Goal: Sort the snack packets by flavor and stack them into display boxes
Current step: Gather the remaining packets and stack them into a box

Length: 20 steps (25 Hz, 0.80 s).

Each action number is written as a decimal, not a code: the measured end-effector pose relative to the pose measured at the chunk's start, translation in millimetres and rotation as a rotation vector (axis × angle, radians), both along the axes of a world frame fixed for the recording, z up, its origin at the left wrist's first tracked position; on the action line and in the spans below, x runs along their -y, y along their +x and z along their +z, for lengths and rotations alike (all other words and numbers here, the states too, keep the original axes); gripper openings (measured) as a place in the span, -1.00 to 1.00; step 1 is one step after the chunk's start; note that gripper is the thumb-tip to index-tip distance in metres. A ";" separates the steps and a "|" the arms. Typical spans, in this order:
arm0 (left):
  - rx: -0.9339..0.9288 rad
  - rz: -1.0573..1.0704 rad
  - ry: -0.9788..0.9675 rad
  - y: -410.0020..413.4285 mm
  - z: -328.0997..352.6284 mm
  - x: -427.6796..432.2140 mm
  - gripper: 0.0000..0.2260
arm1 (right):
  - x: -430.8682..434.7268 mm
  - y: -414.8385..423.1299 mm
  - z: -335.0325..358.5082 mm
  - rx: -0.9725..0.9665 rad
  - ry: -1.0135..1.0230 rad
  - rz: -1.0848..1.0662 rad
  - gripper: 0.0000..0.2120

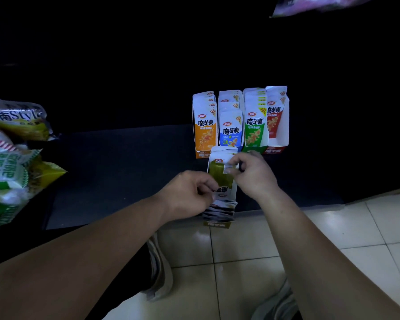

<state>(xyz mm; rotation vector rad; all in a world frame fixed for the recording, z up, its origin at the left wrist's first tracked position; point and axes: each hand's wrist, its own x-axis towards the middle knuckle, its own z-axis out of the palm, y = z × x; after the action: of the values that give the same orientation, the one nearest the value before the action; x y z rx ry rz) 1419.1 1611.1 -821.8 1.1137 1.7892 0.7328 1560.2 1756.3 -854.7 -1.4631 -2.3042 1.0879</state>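
Fingers of both hands pinch one olive-green snack packet, the right hand at its top edge and the left hand lower on its side. They hold it just above the olive display box, which stands part-filled at the front edge of a low dark shelf, in front of a row of orange, blue, green and red boxes. Pushing down hard could tip this box over the edge towards the tiled floor or crumple the packets beneath, and in the dim light olive might be mistaken for green.
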 end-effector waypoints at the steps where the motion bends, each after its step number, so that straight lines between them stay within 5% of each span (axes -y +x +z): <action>1: 0.014 0.031 0.000 1.3 2.3 -1.2 -0.82 | -0.6 0.8 0.6 -0.034 -0.005 -0.014 -0.86; 6: 0.190 0.374 0.002 2.1 23.3 -14.7 -0.82 | 2.6 3.9 27.3 -0.421 -0.249 -0.111 -0.80; 9: 0.372 0.501 -0.129 -4.9 31.6 -22.8 -0.61 | 2.8 15.3 55.3 -0.473 -0.395 0.013 -0.83; 14: 0.594 0.583 -0.207 -9.8 46.1 -18.6 -0.77 | 14.6 27.1 76.2 -0.544 -0.559 0.199 -0.84; 20: 0.570 0.536 -0.045 -5.5 54.5 -11.9 -0.64 | 17.9 27.0 62.0 -0.588 -0.580 -0.265 -0.65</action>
<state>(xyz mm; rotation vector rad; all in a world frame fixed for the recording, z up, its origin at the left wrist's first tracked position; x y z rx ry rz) 1413.6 1623.0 -767.4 0.3200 1.5863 1.1796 1587.2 1738.4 -792.7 -1.3071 -1.4132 1.8830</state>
